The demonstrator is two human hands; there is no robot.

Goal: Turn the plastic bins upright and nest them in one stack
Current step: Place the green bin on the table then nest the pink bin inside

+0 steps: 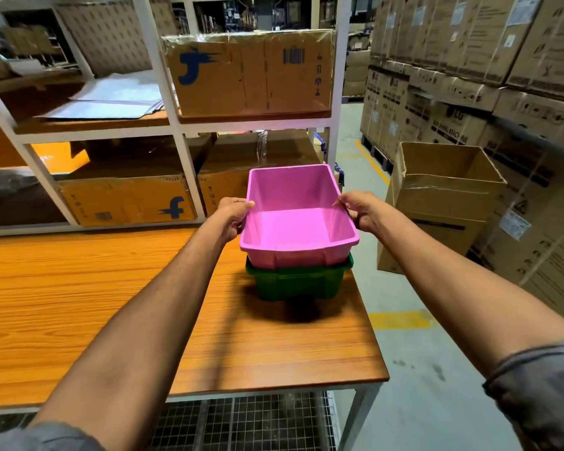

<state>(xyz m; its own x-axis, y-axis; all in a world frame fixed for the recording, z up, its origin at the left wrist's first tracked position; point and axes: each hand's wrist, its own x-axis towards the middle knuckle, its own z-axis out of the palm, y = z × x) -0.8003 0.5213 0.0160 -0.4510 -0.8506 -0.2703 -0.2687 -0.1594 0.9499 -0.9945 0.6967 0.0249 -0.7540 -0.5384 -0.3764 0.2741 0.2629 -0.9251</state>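
Observation:
A pink plastic bin (295,226) is upright with its open side up, and its lower part sits inside a green bin (298,281). The green bin stands upright on the wooden table (111,288), close to its right edge. My left hand (233,216) grips the pink bin's left rim, thumb over the edge. My right hand (358,211) grips the right rim the same way. The pink bin's near end is lower than its far end. No other bins are in view.
White shelving (176,125) stands behind the table with cardboard boxes (251,73) and paper sheets on it. An open cardboard box (437,196) stands on the floor to the right. Stacked cartons (469,76) fill the far right. A wire mesh shelf (241,421) lies under the table.

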